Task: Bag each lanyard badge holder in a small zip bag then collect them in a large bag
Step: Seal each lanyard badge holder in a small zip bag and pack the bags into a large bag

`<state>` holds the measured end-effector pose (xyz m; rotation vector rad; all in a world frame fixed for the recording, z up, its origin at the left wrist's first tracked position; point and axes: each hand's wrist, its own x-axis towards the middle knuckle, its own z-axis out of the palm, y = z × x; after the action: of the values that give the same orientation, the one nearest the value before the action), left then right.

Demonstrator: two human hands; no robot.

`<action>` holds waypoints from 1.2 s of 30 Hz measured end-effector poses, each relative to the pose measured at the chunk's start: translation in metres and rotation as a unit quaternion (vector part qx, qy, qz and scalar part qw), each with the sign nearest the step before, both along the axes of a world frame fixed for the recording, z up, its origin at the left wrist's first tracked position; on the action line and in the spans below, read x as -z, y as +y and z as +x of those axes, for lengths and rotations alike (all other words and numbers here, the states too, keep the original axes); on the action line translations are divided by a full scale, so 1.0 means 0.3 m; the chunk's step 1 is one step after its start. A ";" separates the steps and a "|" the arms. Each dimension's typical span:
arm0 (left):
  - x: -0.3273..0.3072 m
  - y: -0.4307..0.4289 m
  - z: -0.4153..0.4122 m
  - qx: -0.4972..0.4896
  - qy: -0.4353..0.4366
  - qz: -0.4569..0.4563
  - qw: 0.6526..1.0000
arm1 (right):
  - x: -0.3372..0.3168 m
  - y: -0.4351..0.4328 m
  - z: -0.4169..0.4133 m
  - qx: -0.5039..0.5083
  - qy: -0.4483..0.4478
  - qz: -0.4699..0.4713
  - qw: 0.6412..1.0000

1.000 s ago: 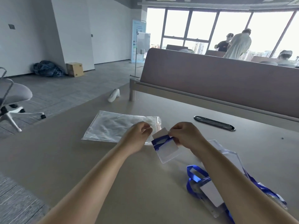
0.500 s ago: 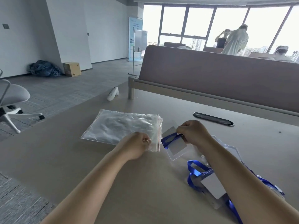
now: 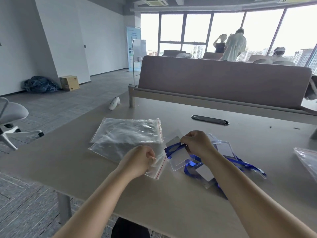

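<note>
My right hand (image 3: 197, 143) pinches a clear badge holder (image 3: 180, 158) with a blue lanyard wrapped around it, held just above the desk. My left hand (image 3: 139, 160) grips the corner of a small clear zip bag (image 3: 158, 166) with a red seal line, drawn off a stack of zip bags (image 3: 128, 133) lying to the left. The bag's mouth faces the badge holder, a short gap apart. More badge holders with blue lanyards (image 3: 226, 162) lie in a pile under my right forearm, partly hidden.
The desk (image 3: 188, 203) has a black cable grommet (image 3: 210, 119) at the back and a brown divider panel (image 3: 223, 83) behind. Another clear bag (image 3: 307, 158) lies at the right edge. A white handheld device (image 3: 114, 103) sits far left. People stand by the windows.
My left hand let go of the badge holder, moved left to the stack and pulled one small zip bag toward me. My right hand kept the holder and shifted slightly right.
</note>
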<state>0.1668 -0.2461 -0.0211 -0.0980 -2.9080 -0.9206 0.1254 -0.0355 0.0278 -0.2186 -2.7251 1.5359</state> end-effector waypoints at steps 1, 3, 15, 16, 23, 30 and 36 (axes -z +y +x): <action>-0.003 0.011 -0.003 0.001 0.003 0.000 1.000 | 0.001 0.008 0.005 0.001 0.002 -0.001 1.000; -0.009 0.038 -0.014 0.013 -0.001 0.009 1.000 | 0.000 0.019 0.011 0.003 0.001 0.002 1.000; -0.016 0.149 -0.053 0.013 -0.024 -0.133 0.991 | 0.011 0.066 -0.004 0.017 -0.009 -0.005 1.000; -0.012 0.150 -0.055 0.011 -0.022 -0.133 0.991 | 0.014 0.068 -0.006 0.016 -0.010 -0.009 1.000; 0.012 0.122 -0.093 -0.020 -0.019 -0.049 0.998 | 0.014 0.065 -0.018 0.004 -0.015 -0.026 1.000; 0.009 0.104 -0.116 -0.060 0.003 0.082 0.995 | 0.022 0.059 -0.012 -0.011 -0.029 -0.037 0.999; -0.010 0.081 -0.105 -0.041 -0.003 0.181 0.983 | 0.015 0.061 -0.005 -0.030 -0.067 -0.028 0.997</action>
<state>0.1351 -0.2217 -0.0182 0.0496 -2.6712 -1.4124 0.1239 -0.0173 0.0233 -0.2523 -2.8170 1.6733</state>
